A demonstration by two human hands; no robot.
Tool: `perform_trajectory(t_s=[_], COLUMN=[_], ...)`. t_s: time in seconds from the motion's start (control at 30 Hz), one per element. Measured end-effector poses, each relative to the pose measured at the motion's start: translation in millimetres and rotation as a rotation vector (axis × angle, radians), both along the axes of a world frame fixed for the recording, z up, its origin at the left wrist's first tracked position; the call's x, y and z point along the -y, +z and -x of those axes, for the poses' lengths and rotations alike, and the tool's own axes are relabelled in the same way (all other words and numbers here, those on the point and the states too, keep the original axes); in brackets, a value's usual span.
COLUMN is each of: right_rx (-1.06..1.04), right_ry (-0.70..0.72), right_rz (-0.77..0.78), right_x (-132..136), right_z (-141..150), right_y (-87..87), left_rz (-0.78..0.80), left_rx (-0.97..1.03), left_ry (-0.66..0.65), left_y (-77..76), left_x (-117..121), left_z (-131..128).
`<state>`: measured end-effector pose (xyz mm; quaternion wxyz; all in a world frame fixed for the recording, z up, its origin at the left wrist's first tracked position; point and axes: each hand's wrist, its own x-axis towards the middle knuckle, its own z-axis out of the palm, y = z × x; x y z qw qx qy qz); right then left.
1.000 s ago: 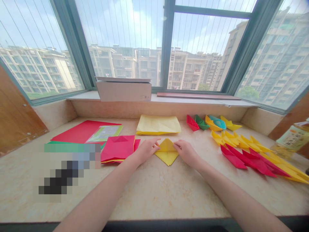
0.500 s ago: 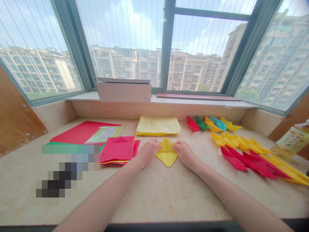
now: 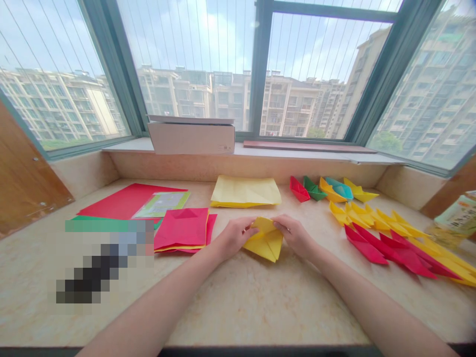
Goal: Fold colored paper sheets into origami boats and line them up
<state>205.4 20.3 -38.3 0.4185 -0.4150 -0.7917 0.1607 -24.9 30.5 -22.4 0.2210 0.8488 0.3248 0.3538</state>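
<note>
Between my hands, a folded piece of yellow paper (image 3: 266, 242) is held tilted over the countertop, one corner pointing toward me. My left hand (image 3: 238, 235) grips its left side, thumb on top and fingers tucked behind. On the opposite edge, my right hand (image 3: 293, 231) pinches the paper near its upper right corner. Some of the fingers are hidden behind the paper. Just left of my left hand lies a stack of red and yellow paper squares (image 3: 182, 228). Beyond my hands is a pile of pale yellow paper sheets (image 3: 245, 191).
Several folded paper boats in yellow (image 3: 353, 214), red (image 3: 390, 250) and green (image 3: 312, 188) stand at the right, near a plastic bottle (image 3: 455, 215). Red sheets (image 3: 122, 201) and a clear packet (image 3: 161, 204) lie at the left. A white box (image 3: 191, 138) rests on the windowsill.
The yellow paper has turned and tilted, its near corner swinging to the right. My left hand has shifted further onto it, and my right hand has moved slightly right.
</note>
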Motion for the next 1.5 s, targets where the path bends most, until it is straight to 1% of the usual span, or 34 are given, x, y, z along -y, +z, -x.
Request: perform_trajectory(t_s=[0.07,0.13,0.2,0.3,0.37,0.43,0.5,0.6,0.7,0.77,0.87,1.0,1.13,1.3,1.5], right_rx=[0.006,0.009,0.029,0.086,0.134,0.214,0.294,0.352,0.338,0.327,0.345,0.343,0.337,0.329,0.334], right_ry=[0.059,0.104,0.14,0.19,0.193,0.175,0.161,0.211,0.268,0.28,0.296,0.266,0.245,0.242,0.213], right_rz=[-0.021,-0.027,-0.047,-0.094,-0.106,-0.08,-0.035,0.019,0.031,0.033,0.025,-0.002,-0.002,-0.029,-0.009], right_x=[0.7,1.3,2.0,3.9,6.3,9.3,12.2,15.0,15.3,14.7,13.8,13.0,11.2,9.0,10.9], right_z=[-0.6,-0.5,-0.2,0.3,0.6,0.9,1.2,1.5,1.1,0.9,1.9,4.5,4.7,4.1,5.6], right_y=[-0.9,-2.2,-3.1,-2.3,-0.1,3.1,6.2,9.6,10.9,10.6,8.7,5.0,1.2,-2.0,-2.5], left_rz=[-0.094,-0.158,-0.236,-0.415,-0.45,-0.403,-0.314,-0.168,-0.05,-0.005,-0.017,-0.066,-0.039,-0.017,0.022], left_rx=[-0.086,-0.121,-0.115,-0.14,-0.213,-0.319,-0.391,-0.382,-0.339,-0.335,-0.356,-0.374,-0.336,-0.314,-0.287], left_ry=[-0.07,-0.091,-0.089,-0.06,-0.048,-0.089,-0.175,-0.317,-0.373,-0.377,-0.397,-0.344,-0.297,-0.296,-0.27], left_y=[-1.1,-0.8,1.2,6.5,10.1,12.7,14.4,17.1,21.1,22.5,19.9,11.7,7.4,5.8,-1.9], left_x=[-0.4,-0.8,-1.0,-0.6,0.1,0.4,0.3,0.6,1.6,1.8,0.9,-0.3,0.6,-0.1,-4.4], left_z=[2.5,5.9,9.2,12.4,13.2,13.8,14.9,18.0,21.0,21.5,19.3,14.7,12.1,10.7,10.7])
